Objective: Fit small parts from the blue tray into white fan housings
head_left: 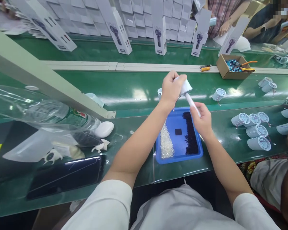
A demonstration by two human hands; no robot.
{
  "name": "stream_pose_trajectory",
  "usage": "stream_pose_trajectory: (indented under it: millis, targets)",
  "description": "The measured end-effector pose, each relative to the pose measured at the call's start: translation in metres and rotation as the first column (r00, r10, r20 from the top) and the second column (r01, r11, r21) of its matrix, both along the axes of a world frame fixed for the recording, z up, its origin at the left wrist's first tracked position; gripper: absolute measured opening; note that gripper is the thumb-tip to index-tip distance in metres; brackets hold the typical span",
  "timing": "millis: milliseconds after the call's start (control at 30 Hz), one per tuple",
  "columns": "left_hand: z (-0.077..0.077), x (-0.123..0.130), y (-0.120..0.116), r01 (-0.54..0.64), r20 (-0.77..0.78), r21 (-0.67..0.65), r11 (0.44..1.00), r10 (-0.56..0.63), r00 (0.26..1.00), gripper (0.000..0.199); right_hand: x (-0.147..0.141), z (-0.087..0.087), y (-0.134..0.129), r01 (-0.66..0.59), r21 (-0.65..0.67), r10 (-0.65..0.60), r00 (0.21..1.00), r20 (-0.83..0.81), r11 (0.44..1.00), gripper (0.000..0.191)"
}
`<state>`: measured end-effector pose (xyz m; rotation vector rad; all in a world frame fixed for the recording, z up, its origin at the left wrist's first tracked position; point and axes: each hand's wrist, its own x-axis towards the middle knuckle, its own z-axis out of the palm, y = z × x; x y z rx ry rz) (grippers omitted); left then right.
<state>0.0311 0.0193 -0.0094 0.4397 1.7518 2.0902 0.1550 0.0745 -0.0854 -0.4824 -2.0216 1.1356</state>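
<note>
Clamped in the left hand (171,88), a small white fan housing (186,87) hangs above the blue tray (158,153) — light, rigid plastic, best gripped round its barrel. Right hand (203,120) pinches a white stick (192,103) — probably a tool.

The scene is bright and evenly lit from overhead. The glossy green desk (134,92) mirrors the lamps as soft white glare patches beyond the shallow blue plastic tray (158,153). Shadows are faint and short. The clear plastic water bottle (50,111) at the left throws highlights. Straight lines bow toward the edges, a wide-lens effect. Focus is fair at centre; the stacked white cardboard boxes (139,19) behind look soft.
</note>
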Motion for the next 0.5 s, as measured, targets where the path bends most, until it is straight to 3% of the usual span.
stream_pose_trajectory:
  millis: [100, 300, 433, 500]
  targets:
    - [-0.001, 0.01, 0.003, -0.101, 0.034, 0.087, 0.991, 0.098, 0.995, 0.025, 0.002, 0.003, -0.008, -0.135, 0.023, 0.131, 0.984, 0.119, 0.991, 0.034]
    - [-0.002, 0.023, 0.004, 0.014, 0.15, 0.126, 0.992, -0.033, 0.988, 0.029, 0.006, 0.0, -0.014, -0.185, -0.071, 0.186, 0.982, 0.011, 0.98, 0.047]
    - [-0.002, 0.025, 0.004, -0.009, 0.104, 0.078, 0.997, 0.001, 0.995, 0.028, 0.005, 0.0, -0.013, -0.223, -0.138, 0.222, 0.975, -0.021, 0.965, 0.048]
    - [-0.003, 0.026, 0.005, 0.021, 0.008, 0.052, 0.998, -0.022, 1.0, 0.024, 0.005, 0.001, -0.012, -0.2, -0.161, 0.2, 0.98, -0.017, 0.966, 0.048]
